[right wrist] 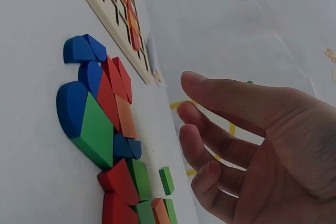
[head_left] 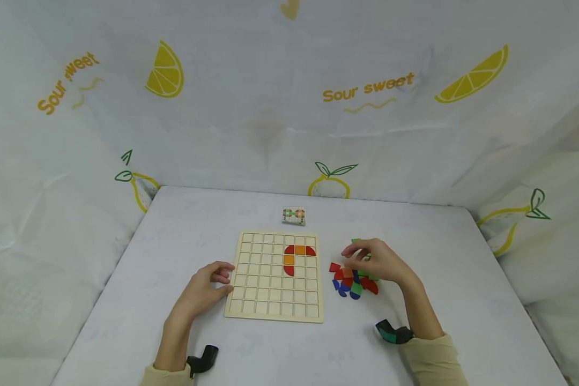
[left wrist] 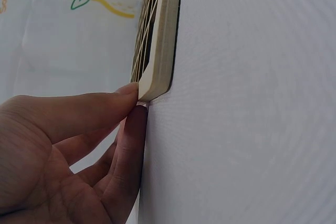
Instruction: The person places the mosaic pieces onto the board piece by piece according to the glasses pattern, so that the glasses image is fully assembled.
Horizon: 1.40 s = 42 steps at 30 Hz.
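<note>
A wooden grid board point(head_left: 270, 320) lies flat on the table, with red rounded pieces point(head_left: 310, 251) and orange squares point(head_left: 299, 250) set in its upper right cells. My left hand point(head_left: 205, 288) touches the board's left edge with thumb and fingertips; in the left wrist view the thumb point(left wrist: 100, 103) meets the rim near a corner. Over a pile of coloured pieces, right of the board, hovers my right hand point(head_left: 378, 260). Its fingers are loosely bent with nothing between them. Red, blue, green and orange pieces make up the pile, including a green piece point(right wrist: 97, 132); the hand partly hides it in the head view.
Behind the board stands a small pattern card point(head_left: 294, 215) with coloured shapes. White cloth with lemon prints point(head_left: 329, 186) hangs around the table's back and sides. A dark wrist mount point(head_left: 394, 332) sits by each forearm.
</note>
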Each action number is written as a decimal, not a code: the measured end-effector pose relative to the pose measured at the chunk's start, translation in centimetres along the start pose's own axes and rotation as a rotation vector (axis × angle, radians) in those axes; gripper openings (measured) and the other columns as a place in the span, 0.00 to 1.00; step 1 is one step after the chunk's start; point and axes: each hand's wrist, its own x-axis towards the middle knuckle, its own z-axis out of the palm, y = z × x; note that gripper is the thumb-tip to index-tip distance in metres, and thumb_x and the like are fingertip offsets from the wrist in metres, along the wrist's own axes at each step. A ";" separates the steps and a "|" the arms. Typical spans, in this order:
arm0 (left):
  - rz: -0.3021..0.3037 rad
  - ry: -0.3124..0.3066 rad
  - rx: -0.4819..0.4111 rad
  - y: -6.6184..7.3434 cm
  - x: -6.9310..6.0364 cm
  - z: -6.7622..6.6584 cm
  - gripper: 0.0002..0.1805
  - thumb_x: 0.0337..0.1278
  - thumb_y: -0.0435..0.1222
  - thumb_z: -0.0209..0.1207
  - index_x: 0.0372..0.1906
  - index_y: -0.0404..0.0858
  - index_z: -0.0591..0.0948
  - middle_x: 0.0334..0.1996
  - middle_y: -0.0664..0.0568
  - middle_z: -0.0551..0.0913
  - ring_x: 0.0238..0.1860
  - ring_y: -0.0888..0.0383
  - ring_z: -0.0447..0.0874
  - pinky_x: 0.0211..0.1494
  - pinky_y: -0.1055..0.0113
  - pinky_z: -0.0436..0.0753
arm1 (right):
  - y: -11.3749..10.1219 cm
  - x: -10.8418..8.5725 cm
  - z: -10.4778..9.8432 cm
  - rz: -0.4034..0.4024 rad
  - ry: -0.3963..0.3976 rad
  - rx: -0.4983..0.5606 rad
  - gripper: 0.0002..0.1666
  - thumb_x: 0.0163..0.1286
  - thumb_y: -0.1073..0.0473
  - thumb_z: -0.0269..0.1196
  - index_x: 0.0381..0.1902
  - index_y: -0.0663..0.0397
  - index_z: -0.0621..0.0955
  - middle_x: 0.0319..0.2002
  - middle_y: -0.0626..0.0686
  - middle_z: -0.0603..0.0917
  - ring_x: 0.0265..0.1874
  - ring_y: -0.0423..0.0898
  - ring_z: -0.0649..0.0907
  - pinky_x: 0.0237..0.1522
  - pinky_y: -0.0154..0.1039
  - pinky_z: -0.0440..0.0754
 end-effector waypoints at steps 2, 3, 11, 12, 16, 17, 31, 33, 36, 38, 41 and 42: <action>0.001 0.000 -0.001 0.0 0.0 0.0 0.24 0.59 0.26 0.74 0.60 0.35 0.85 0.48 0.46 0.87 0.48 0.56 0.89 0.55 0.60 0.83 | 0.5 0.1 -0.1 0.011 -0.025 0.004 0.14 0.69 0.56 0.76 0.50 0.55 0.91 0.47 0.55 0.92 0.40 0.48 0.84 0.35 0.33 0.85; 0.001 0.001 0.000 0.0 0.0 0.0 0.24 0.59 0.26 0.74 0.60 0.35 0.85 0.48 0.46 0.87 0.48 0.56 0.89 0.54 0.60 0.83 | 0.7 0.1 -0.1 0.020 -0.041 0.007 0.14 0.69 0.56 0.77 0.49 0.54 0.91 0.45 0.54 0.91 0.38 0.48 0.83 0.34 0.33 0.84; -0.005 0.003 0.007 0.0 0.0 0.0 0.23 0.59 0.26 0.74 0.60 0.36 0.85 0.48 0.47 0.87 0.49 0.56 0.89 0.56 0.59 0.83 | 2.3 0.3 0.2 0.051 -0.109 -0.007 0.14 0.66 0.61 0.78 0.48 0.53 0.91 0.43 0.52 0.89 0.30 0.46 0.78 0.31 0.33 0.79; -0.003 0.001 0.005 0.1 0.0 0.0 0.23 0.59 0.26 0.74 0.60 0.36 0.85 0.48 0.47 0.87 0.48 0.56 0.89 0.56 0.59 0.83 | 2.4 0.3 0.3 0.051 -0.109 -0.010 0.14 0.65 0.61 0.78 0.48 0.53 0.90 0.43 0.52 0.89 0.30 0.46 0.78 0.31 0.33 0.78; -0.002 0.000 0.001 0.2 0.0 0.0 0.23 0.59 0.27 0.74 0.60 0.36 0.85 0.48 0.46 0.87 0.48 0.56 0.89 0.55 0.59 0.83 | 2.7 0.4 0.5 0.061 -0.097 -0.017 0.14 0.65 0.61 0.78 0.48 0.52 0.90 0.43 0.52 0.89 0.30 0.46 0.78 0.30 0.33 0.78; -0.001 0.001 0.000 0.3 -0.1 0.0 0.23 0.59 0.27 0.74 0.60 0.36 0.85 0.48 0.46 0.87 0.48 0.56 0.89 0.55 0.59 0.84 | 2.7 0.5 0.5 0.067 -0.091 -0.020 0.14 0.65 0.60 0.78 0.48 0.51 0.90 0.43 0.52 0.88 0.30 0.46 0.78 0.30 0.33 0.78; -0.003 0.002 -0.003 0.4 -0.1 0.0 0.23 0.58 0.26 0.74 0.59 0.35 0.85 0.47 0.47 0.87 0.48 0.56 0.89 0.54 0.60 0.83 | 3.0 0.6 0.6 0.056 -0.058 -0.062 0.17 0.64 0.59 0.80 0.50 0.52 0.90 0.38 0.50 0.85 0.29 0.45 0.77 0.29 0.32 0.76; -0.003 0.000 -0.004 0.4 -0.1 0.0 0.23 0.59 0.26 0.74 0.59 0.35 0.85 0.48 0.46 0.87 0.48 0.56 0.89 0.54 0.59 0.83 | 3.0 0.6 0.6 0.056 -0.058 -0.065 0.17 0.64 0.59 0.80 0.50 0.52 0.90 0.36 0.49 0.85 0.29 0.45 0.77 0.29 0.32 0.76; -0.002 -0.002 -0.005 0.4 -0.1 0.0 0.23 0.59 0.26 0.74 0.60 0.36 0.85 0.48 0.46 0.87 0.49 0.56 0.89 0.54 0.59 0.83 | 3.1 0.6 0.6 0.057 -0.057 -0.069 0.17 0.64 0.58 0.80 0.50 0.52 0.91 0.34 0.48 0.83 0.29 0.45 0.76 0.29 0.32 0.75; -0.001 -0.002 -0.004 0.3 -0.1 0.0 0.23 0.59 0.26 0.74 0.60 0.36 0.85 0.48 0.46 0.87 0.49 0.56 0.89 0.54 0.60 0.84 | 3.2 0.6 0.6 0.053 -0.056 -0.068 0.17 0.64 0.56 0.80 0.50 0.52 0.91 0.34 0.48 0.84 0.30 0.44 0.76 0.29 0.32 0.75; 0.002 -0.003 -0.004 0.3 -0.1 0.0 0.23 0.59 0.26 0.74 0.60 0.36 0.85 0.48 0.46 0.87 0.49 0.56 0.89 0.54 0.60 0.84 | 3.3 0.6 0.6 0.048 -0.050 -0.061 0.18 0.64 0.54 0.81 0.50 0.51 0.91 0.35 0.48 0.85 0.30 0.44 0.77 0.29 0.31 0.76; 0.002 -0.003 -0.004 0.3 -0.1 0.0 0.23 0.59 0.27 0.74 0.60 0.36 0.85 0.48 0.46 0.87 0.49 0.56 0.89 0.54 0.60 0.84 | 3.3 0.6 0.5 0.046 -0.047 -0.057 0.18 0.64 0.53 0.80 0.50 0.51 0.91 0.35 0.48 0.85 0.30 0.44 0.77 0.29 0.31 0.77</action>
